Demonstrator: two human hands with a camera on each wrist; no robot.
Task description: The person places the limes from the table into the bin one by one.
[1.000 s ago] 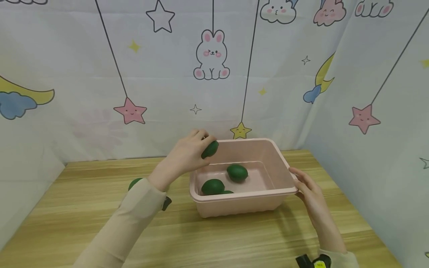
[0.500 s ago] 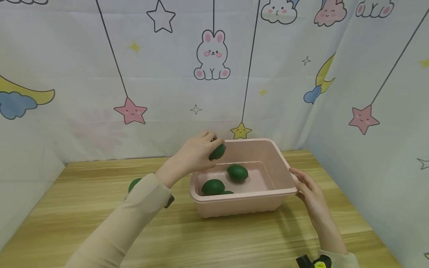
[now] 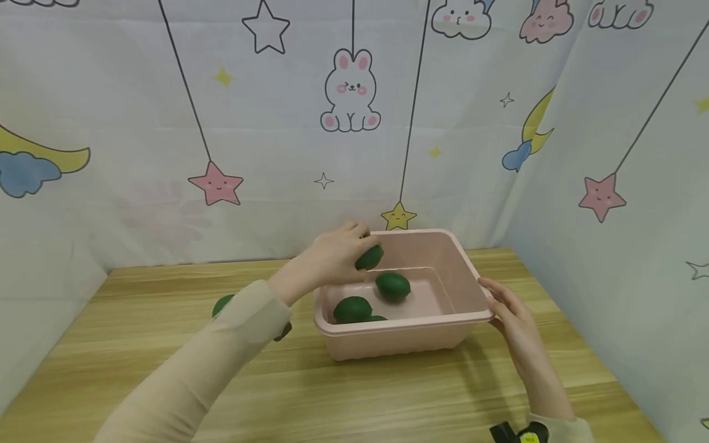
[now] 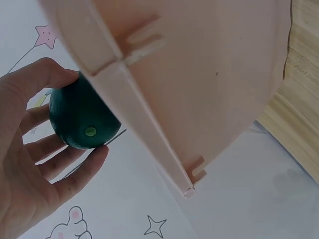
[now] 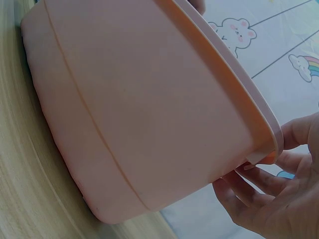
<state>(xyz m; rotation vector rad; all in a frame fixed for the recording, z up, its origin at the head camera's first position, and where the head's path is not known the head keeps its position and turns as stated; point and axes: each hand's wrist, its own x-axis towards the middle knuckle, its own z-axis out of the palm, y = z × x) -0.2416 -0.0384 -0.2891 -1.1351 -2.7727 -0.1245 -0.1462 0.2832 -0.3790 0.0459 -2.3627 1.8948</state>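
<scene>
In the head view my left hand (image 3: 335,257) holds a dark green avocado (image 3: 370,257) over the left part of a pink plastic bin (image 3: 407,323). The left wrist view shows thumb and fingers spread round this avocado (image 4: 82,117), whose pale stem spot faces the camera; the bin's rim covers part of it. Inside the bin lie an avocado (image 3: 392,287) near the middle and another (image 3: 352,309) at the front left, with a third partly hidden behind the front wall. My right hand (image 3: 511,314) grips the bin's right rim, thumb above and fingers beneath in the right wrist view.
Another green avocado (image 3: 222,304) lies on the wooden table (image 3: 332,400) at the left, mostly hidden by the left sleeve (image 3: 221,351). A patterned cloth (image 3: 266,135) stands behind the table and another side of it along the right.
My left hand has moved right and slightly down with the avocado, further over the bin. My right hand and the bin stay in place.
</scene>
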